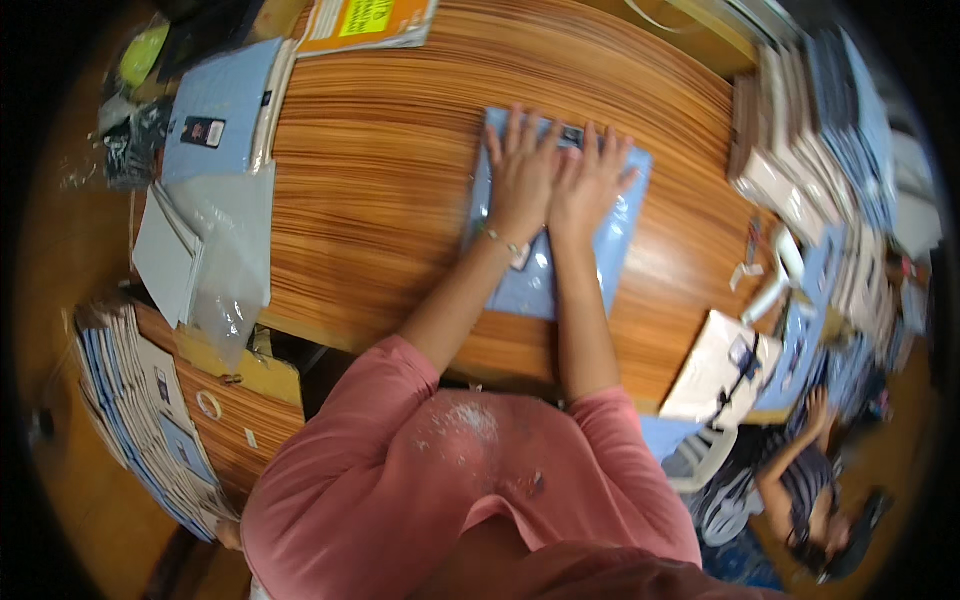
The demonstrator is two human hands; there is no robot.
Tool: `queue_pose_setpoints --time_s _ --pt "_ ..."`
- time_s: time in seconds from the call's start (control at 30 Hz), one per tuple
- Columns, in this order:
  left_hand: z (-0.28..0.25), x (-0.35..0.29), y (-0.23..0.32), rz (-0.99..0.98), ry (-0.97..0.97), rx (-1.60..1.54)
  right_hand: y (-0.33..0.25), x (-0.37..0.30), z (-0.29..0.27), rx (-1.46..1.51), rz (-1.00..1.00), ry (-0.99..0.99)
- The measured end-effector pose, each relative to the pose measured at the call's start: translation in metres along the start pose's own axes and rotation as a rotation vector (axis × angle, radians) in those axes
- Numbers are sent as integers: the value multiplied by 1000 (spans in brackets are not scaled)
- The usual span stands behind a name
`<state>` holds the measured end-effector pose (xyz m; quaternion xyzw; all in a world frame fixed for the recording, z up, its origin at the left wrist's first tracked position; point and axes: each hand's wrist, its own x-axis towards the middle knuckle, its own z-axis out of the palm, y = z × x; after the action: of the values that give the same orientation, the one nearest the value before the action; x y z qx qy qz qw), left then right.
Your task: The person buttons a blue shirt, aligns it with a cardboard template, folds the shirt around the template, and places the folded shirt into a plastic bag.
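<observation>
A folded light blue garment in a clear plastic bag [530,285] lies flat on the wooden table [380,200], straight ahead of me. My left hand [523,175] presses flat on its upper left part, fingers spread. Beside it my right hand [590,185] rests flat on the upper right part, fingers apart too. The two thumbs come together near the top middle. A dark label shows between the hands, close to the bag's far edge. Part of a pale tag shows beside my left wrist, which wears a thin bracelet.
Bagged blue garments [225,110] and clear plastic bags [235,250] lie at the left edge. Tall stacks of folded garments [790,150] stand far right, near a white handheld scanner [780,275] and a cream garment [715,370]. Another person [805,480] sits lower right. More stacks [140,410] lie lower left.
</observation>
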<state>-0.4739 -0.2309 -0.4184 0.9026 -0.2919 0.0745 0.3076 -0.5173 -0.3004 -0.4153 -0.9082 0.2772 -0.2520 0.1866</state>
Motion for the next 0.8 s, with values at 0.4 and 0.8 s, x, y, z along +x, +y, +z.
queue_pose_setpoints --time_s 0.4,0.8 --pt "5 7 3 -46 9 -84 4 6 11 206 7 23" --pt "2 3 5 -25 -7 -40 18 -2 18 166 24 -2"
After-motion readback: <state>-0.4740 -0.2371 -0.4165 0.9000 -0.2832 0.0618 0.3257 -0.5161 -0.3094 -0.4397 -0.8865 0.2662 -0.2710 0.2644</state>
